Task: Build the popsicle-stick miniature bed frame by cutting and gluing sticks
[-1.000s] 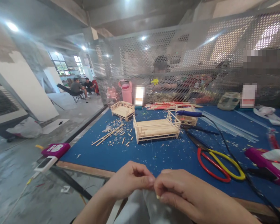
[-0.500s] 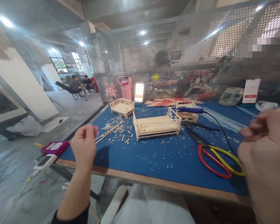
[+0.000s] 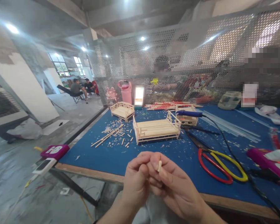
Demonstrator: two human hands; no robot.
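Since one tiny piece is what both hands are crowding around, I'm starting there and working outward. Around the near edge of the blue-topped wooden table [image 3: 95, 161], the right hand [image 3: 180, 185] is pinching a short, pale wooden piece [image 3: 159, 166], so that grip is closed on it. The piece is standing close to upright, its long axis leaning only slightly, and it's showing at the thumb and fingertips. The left hand [image 3: 137, 179] is curling in from the left, its fingers touching the right hand's; can't tell whether it's gripping anything itself.

Off to the right, the big metal scissors with red and yellow handles [image 3: 202, 146] are lying with their handles toward the near side, closer to the right hand than the left.

Now the relation I'd say matters: the larger miniature daybed of pale wooden sticks [image 3: 157, 127] is sitting almost straight beyond the piece, well apart from it, its long axis running left to right. So the piece is standing crosswise to that length. Neither hand is looking clearly nearer. Farther back and left, a smaller pale stick-built bench [image 3: 122, 111] is sitting by itself.
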